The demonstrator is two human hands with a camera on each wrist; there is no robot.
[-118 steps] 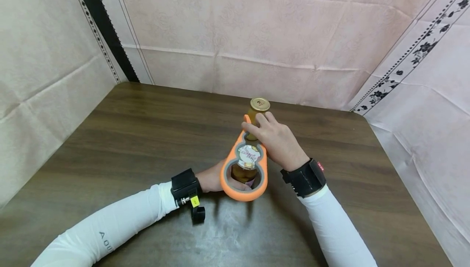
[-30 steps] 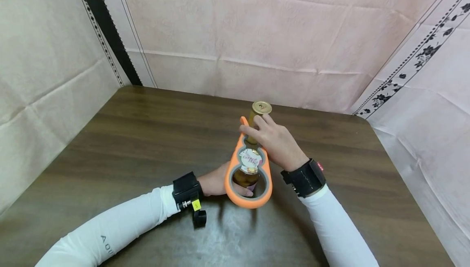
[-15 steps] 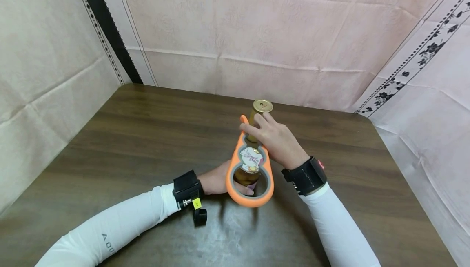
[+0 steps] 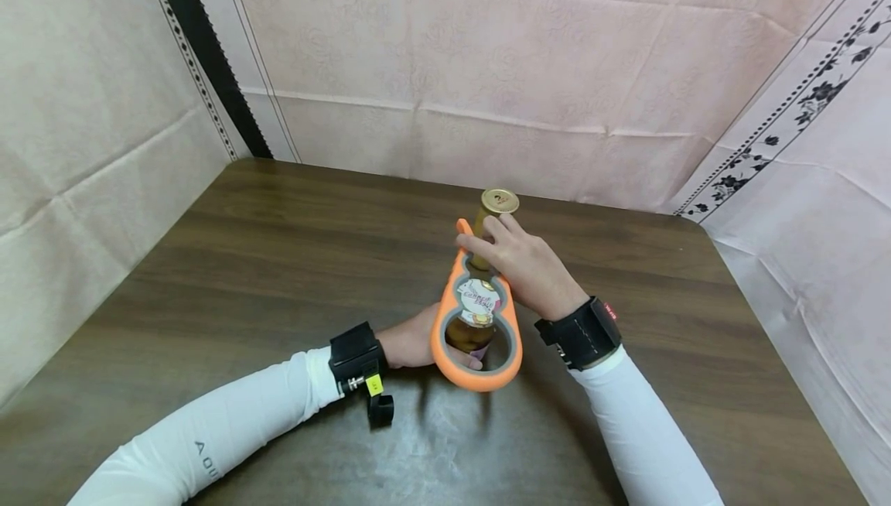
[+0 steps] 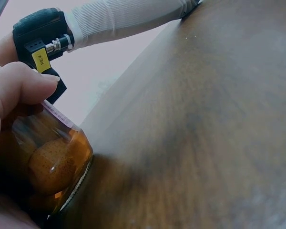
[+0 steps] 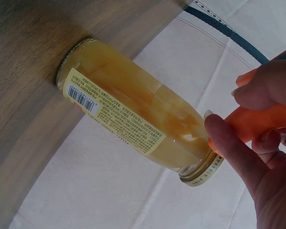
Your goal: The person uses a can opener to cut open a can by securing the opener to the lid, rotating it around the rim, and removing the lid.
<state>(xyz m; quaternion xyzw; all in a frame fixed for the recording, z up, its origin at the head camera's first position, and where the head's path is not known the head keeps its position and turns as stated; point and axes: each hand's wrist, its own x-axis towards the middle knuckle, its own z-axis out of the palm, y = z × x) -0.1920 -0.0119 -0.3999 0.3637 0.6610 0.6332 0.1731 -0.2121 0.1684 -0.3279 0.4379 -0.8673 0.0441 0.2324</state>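
**Step in hand.** I judge this as tool fitting. The orange ring-shaped plastic opener with grey lining [image 4: 475, 379] is not yet seated on the gold metal cap [image 4: 499, 200].

**Position.** The tall glass bottle of amber liquid and pale fruit [image 6: 133, 114] stands upright on the dark wood-grain worktop [image 4: 278, 258], near its far edge.

**Grip state.**
- The left hand [image 4: 414, 343] is curled round the lower body of the bottle, thumb [image 5: 19, 86] on the glass.
- The right hand [image 4: 526, 266] pinches the narrow end of the opener beside the neck, just under the cap.

**Next move.** It calls for lifting the narrow end over the cap while the left-hand grip braces the base.

**Markings.**
- The front label [image 4: 479, 299] carries pink script I cannot read.
- The back label bears a barcode [image 6: 81, 98].
- The left sleeve shows "AOU", cut off.
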